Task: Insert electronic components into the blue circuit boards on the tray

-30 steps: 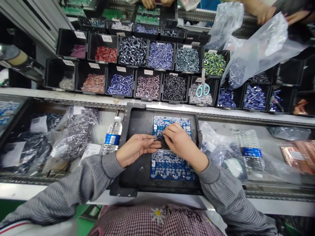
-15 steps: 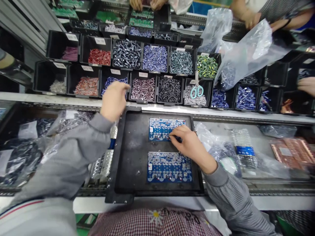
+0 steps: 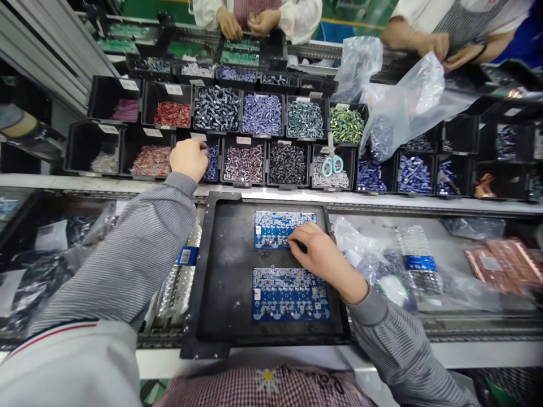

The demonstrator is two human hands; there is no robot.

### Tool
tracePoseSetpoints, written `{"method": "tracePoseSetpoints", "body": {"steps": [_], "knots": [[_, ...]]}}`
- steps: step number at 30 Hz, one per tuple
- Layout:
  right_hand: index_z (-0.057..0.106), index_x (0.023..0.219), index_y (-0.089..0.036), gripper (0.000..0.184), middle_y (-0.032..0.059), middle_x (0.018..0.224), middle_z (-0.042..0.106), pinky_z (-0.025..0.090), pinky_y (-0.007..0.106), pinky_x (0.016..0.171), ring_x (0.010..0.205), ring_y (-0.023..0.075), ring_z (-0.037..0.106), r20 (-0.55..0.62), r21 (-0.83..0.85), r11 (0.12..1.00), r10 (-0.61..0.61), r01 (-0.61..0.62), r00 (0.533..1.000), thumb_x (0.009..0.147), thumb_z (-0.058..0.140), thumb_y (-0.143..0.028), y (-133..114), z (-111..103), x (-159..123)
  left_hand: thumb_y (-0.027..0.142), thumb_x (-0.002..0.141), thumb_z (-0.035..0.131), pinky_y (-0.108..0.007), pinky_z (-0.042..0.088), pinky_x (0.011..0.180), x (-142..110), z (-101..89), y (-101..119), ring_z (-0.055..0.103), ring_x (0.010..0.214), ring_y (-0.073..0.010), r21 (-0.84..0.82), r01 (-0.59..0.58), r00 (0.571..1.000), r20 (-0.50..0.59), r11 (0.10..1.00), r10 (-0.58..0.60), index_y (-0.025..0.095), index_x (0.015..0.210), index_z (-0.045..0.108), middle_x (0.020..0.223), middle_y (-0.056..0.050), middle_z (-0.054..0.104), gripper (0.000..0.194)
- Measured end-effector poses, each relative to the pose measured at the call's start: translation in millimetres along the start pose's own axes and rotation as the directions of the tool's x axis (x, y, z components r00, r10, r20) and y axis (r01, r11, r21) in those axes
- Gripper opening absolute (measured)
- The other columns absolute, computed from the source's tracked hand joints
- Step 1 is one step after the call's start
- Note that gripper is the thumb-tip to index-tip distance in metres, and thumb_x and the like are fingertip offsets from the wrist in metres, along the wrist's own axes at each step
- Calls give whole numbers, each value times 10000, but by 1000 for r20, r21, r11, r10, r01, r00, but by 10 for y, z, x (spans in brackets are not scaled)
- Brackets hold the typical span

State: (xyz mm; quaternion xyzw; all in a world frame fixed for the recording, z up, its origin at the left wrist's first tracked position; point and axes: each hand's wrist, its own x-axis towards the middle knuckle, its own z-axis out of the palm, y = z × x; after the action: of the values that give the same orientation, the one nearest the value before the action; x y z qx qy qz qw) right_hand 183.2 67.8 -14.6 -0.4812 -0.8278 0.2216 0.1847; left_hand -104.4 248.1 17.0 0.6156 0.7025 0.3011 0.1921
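My left hand [image 3: 189,159] is over a black bin of blue capacitors [image 3: 211,163]. Its fingers are curled down into the bin, and the tips are hidden. My right hand [image 3: 317,252] is closed in a pinch over the lower right part of the upper blue circuit board [image 3: 271,226]. Something small and dark shows under its curled fingers. A second blue circuit board [image 3: 291,294] lies below, nearer to me. Both boards lie on the right half of a black tray [image 3: 224,282].
Two rows of bins hold capacitors and other small parts, with scissors [image 3: 332,165] on one. Plastic bags [image 3: 403,107] drape over the bins at right. Bubble-wrapped packs [image 3: 180,277] and copper-coloured parts [image 3: 504,263] flank the tray. Co-workers' hands [image 3: 246,24] are across the line.
My left hand has gone down into the bin of blue capacitors, from just above its front. My right hand stays at the upper board. The whole view has shifted slightly.
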Motion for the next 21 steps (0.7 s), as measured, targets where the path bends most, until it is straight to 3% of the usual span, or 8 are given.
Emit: {"method": "tracePoseSetpoints", "body": {"steps": [4, 8, 12, 14, 17, 19, 20, 21], "knots": [[657, 846, -181, 199, 64, 852, 631, 461, 368, 797, 876, 205, 528, -2, 34, 996, -77, 77, 997, 886, 469, -128, 5, -3, -12, 187, 871, 462, -326, 392, 838, -527, 32, 356, 554, 878, -156, -226, 13, 992, 124, 974, 16, 87, 890, 618, 911, -62, 655, 186], [654, 912, -207, 152, 46, 863, 654, 476, 366, 788, 850, 188, 559, -174, 126, 988, -64, 87, 983, 892, 506, -177, -14, -110, -70, 191, 839, 489, -223, 422, 514, -1355, 293, 703, 551, 542, -101, -428, 137, 886, 456, 893, 82, 99, 726, 638, 651, -35, 627, 208], [627, 993, -228, 147, 51, 884, 648, 477, 393, 778, 870, 209, 560, -376, 94, 991, -53, 95, 925, 855, 577, -234, -35, -233, -125, 157, 783, 588, -198, 452, 576, -1754, 544, 834, 597, 646, -106, -642, 589, 693, 714, 491, 102, 72, 854, 694, 735, -72, 656, 154], [618, 1032, -228, 199, 62, 915, 646, 467, 418, 805, 910, 228, 550, -376, 46, 993, -83, 108, 923, 835, 608, -254, -27, -242, -129, 123, 769, 606, -217, 483, 650, -1794, 606, 843, 627, 687, -121, -608, 674, 638, 765, 419, 85, 65, 909, 695, 798, -101, 680, 176], [641, 982, -222, 152, 66, 900, 652, 461, 424, 808, 919, 239, 547, -370, -1, 995, -94, 101, 924, 834, 608, -240, 22, -210, -114, 122, 795, 594, -261, 510, 735, -1797, 648, 854, 653, 734, -141, -529, 736, 551, 831, 422, 80, 60, 947, 676, 886, -131, 689, 183], [659, 937, -220, 113, 58, 867, 663, 466, 405, 789, 888, 228, 555, -366, 1, 994, -97, 105, 926, 851, 586, -218, 78, -206, -110, 152, 840, 562, -290, 521, 754, -1739, 650, 872, 661, 776, -161, -475, 706, 512, 855, 525, 86, 63, 982, 656, 919, -138, 686, 192], [666, 923, -219, 110, 52, 855, 670, 469, 394, 782, 869, 219, 561, -360, 14, 994, -98, 110, 928, 859, 576, -213, 112, -217, -115, 160, 860, 540, -301, 526, 750, -1671, 644, 882, 661, 794, -172, -457, 637, 534, 842, 621, 71, 71, 1015, 643, 927, -136, 684, 206], [670, 911, -219, 109, 46, 846, 678, 474, 382, 776, 848, 208, 569, -354, 37, 993, -91, 111, 931, 865, 571, -211, 149, -236, -124, 167, 873, 528, -306, 529, 743, -1570, 635, 889, 659, 806, -179, -426, 510, 604, 796, 748, 41, 84, 1045, 632, 931, -131, 683, 217]]}}
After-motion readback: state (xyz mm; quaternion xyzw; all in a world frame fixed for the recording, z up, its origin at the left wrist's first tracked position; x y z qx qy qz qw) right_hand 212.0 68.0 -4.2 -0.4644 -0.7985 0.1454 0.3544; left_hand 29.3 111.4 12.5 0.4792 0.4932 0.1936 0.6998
